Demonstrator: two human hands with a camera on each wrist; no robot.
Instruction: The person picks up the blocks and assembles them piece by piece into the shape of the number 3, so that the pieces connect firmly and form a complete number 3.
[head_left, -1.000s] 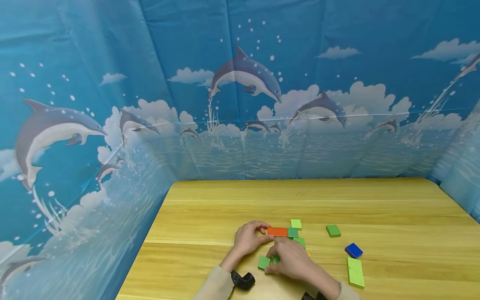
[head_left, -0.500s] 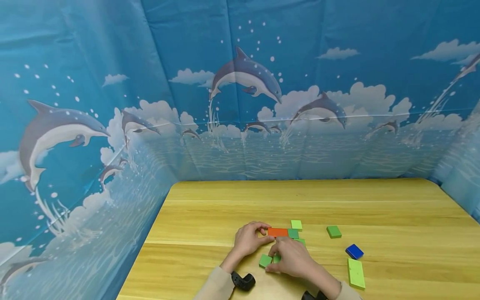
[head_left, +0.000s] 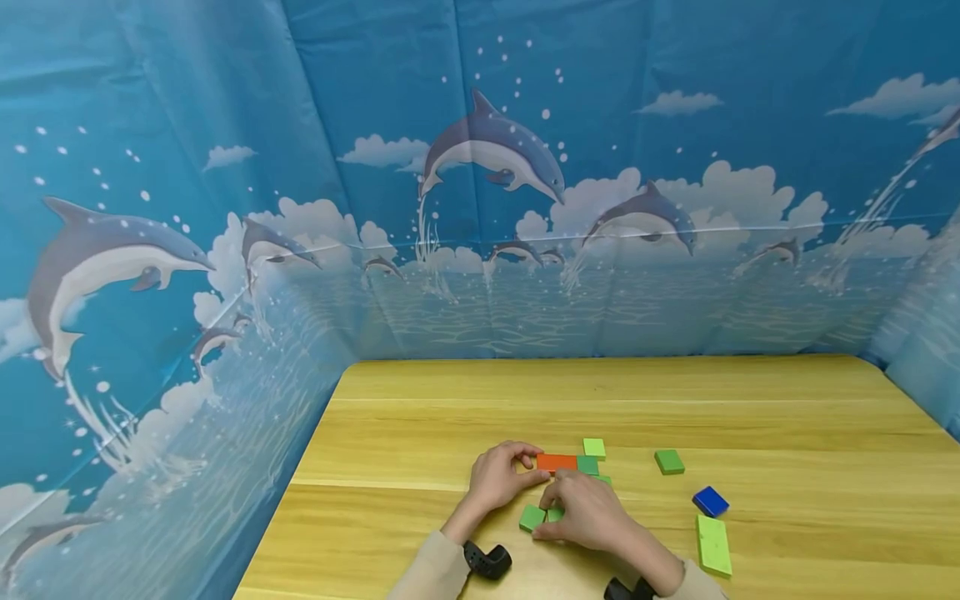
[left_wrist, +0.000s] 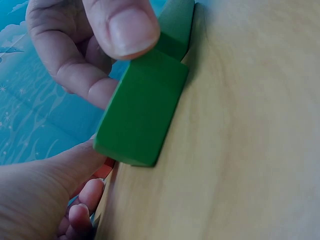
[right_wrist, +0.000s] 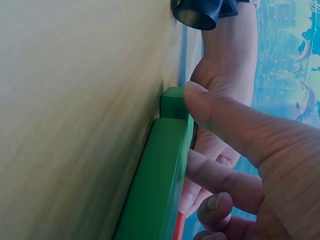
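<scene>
The right hand (head_left: 592, 512) pinches a smooth green square block (head_left: 532, 518), apparently aligning it; the left hand (head_left: 495, 478) pinches an orange-red rectangular block (head_left: 557, 462). Next likely needs a gentle nudge.

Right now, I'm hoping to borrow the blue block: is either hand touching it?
No, the blue block lies on the table, apart from the left hand and the right hand.

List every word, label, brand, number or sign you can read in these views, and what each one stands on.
None can be read in any view.
Orange-red block and green block: no lettering on the faces that show.
Backdrop: pictures only, no legible text.
Black wrist device: too small and dark to tell.
</scene>
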